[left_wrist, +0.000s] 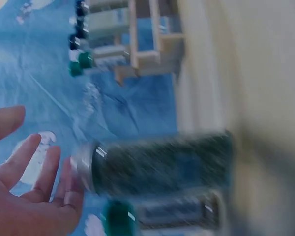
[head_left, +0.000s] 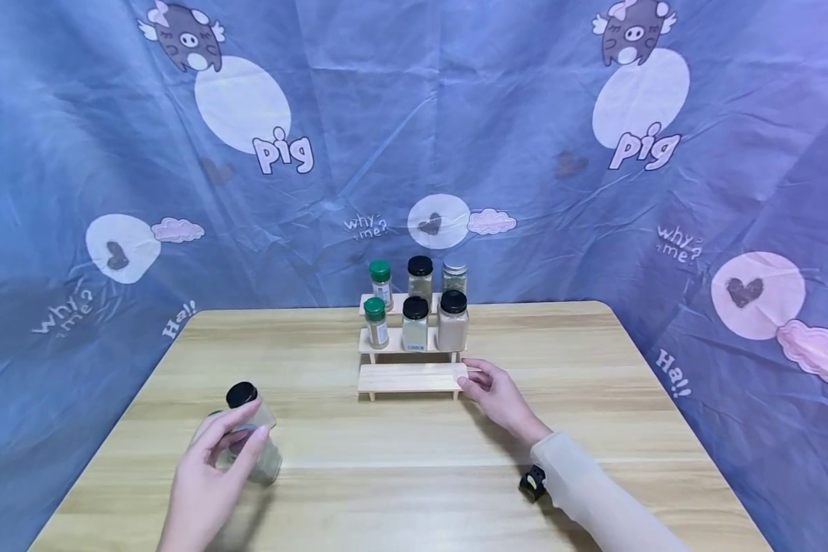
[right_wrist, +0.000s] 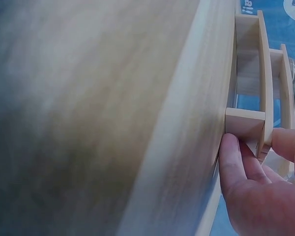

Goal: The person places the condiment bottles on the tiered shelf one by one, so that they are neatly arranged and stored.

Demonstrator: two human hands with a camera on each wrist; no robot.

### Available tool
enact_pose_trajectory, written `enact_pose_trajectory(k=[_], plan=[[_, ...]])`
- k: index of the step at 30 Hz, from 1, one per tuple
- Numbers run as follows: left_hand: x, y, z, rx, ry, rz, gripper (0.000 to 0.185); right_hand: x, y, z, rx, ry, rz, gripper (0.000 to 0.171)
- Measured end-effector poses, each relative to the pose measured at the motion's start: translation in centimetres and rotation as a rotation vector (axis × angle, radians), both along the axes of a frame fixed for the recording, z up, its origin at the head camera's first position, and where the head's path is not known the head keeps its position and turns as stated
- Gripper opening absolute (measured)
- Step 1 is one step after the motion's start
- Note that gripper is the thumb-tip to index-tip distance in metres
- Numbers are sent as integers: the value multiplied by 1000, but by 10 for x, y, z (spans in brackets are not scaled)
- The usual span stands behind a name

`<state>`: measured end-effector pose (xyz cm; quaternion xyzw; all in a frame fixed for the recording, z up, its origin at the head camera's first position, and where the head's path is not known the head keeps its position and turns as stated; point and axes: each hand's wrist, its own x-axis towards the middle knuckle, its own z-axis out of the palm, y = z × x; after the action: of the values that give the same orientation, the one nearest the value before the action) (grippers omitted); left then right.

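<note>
My left hand [head_left: 203,475] reaches over a small group of spice jars at the left of the table, thumb and fingers apart. In the left wrist view its fingertips are right at the silver lid of a jar of dark green herbs [left_wrist: 162,164]. Beside that jar stands a green-capped jar [left_wrist: 172,216]; a black-capped jar [head_left: 242,395] is just behind. At the rack's near right corner, my right hand [head_left: 498,395] pinches the end of the lowest step of a stepped wooden rack [head_left: 410,376], thumb above and fingers below.
Spice jars fill the rack's upper two steps: green-capped [head_left: 376,326] at left, black-capped [head_left: 415,326] in the middle, black- and silver-capped at right. The lowest step is bare. A blue printed curtain [head_left: 359,153] hangs behind the wooden table [head_left: 400,475].
</note>
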<state>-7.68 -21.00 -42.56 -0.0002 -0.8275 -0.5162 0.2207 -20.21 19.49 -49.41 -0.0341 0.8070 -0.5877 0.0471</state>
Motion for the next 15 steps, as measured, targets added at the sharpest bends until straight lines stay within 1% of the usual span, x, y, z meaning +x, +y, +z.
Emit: enact_pose_trajectory(k=[2, 5, 7, 9, 12, 14, 15], plan=[[2, -5, -4, -33, 3, 37, 44, -1, 1, 0, -7, 0, 3, 50], [5, -10, -12, -13, 21, 75, 49, -1, 3, 0, -21, -8, 16, 50], [6, -13, -17, 5, 14, 93, 53, -1, 3, 1, -30, -9, 21, 50], [7, -14, -23, 18, -31, 95, 56, 0, 3, 2, -39, -11, 21, 50], [9, -18, -31, -3, -148, 107, 59, 0, 4, 2, -36, -15, 17, 50], [8, -21, -36, -12, -211, 92, 63, 1, 4, 2, -29, -15, 15, 51], [8, -23, -38, -9, -229, 75, 66, 1, 4, 2, -24, -14, 13, 51]])
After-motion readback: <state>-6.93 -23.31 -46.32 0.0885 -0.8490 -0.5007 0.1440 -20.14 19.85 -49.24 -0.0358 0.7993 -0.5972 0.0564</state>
